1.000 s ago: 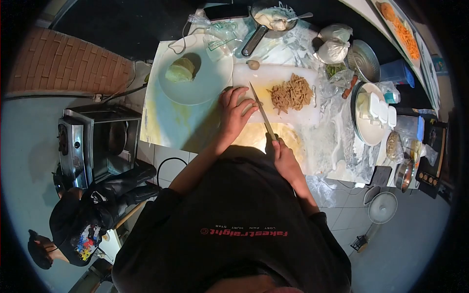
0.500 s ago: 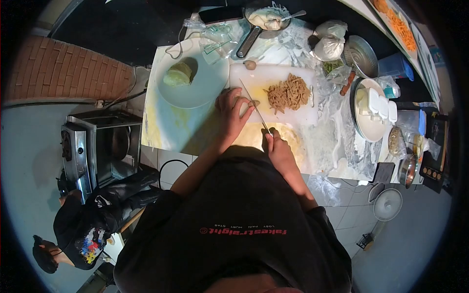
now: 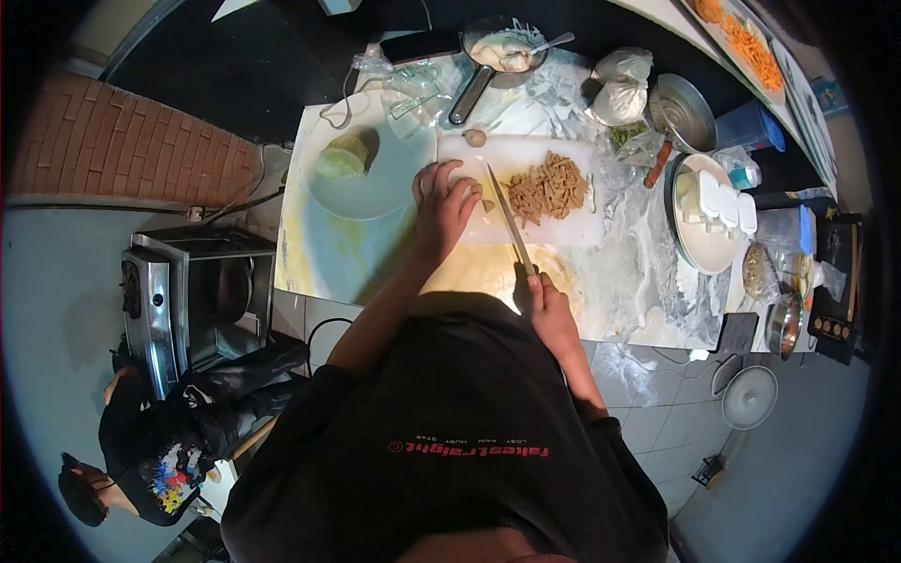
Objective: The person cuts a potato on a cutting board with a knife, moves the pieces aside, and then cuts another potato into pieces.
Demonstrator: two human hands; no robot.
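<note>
Head view: the knife (image 3: 511,225) is gripped by the right hand (image 3: 547,298), blade over the cutting board (image 3: 572,228), between the cut strips (image 3: 549,188) and the curled left hand (image 3: 443,202). Whether anything is pinned under that hand cannot be told. Fingertips could be nicked should the blade drift left.

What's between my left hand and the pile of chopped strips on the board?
The knife, its blade slanting across the cutting board, in the head view.
</note>
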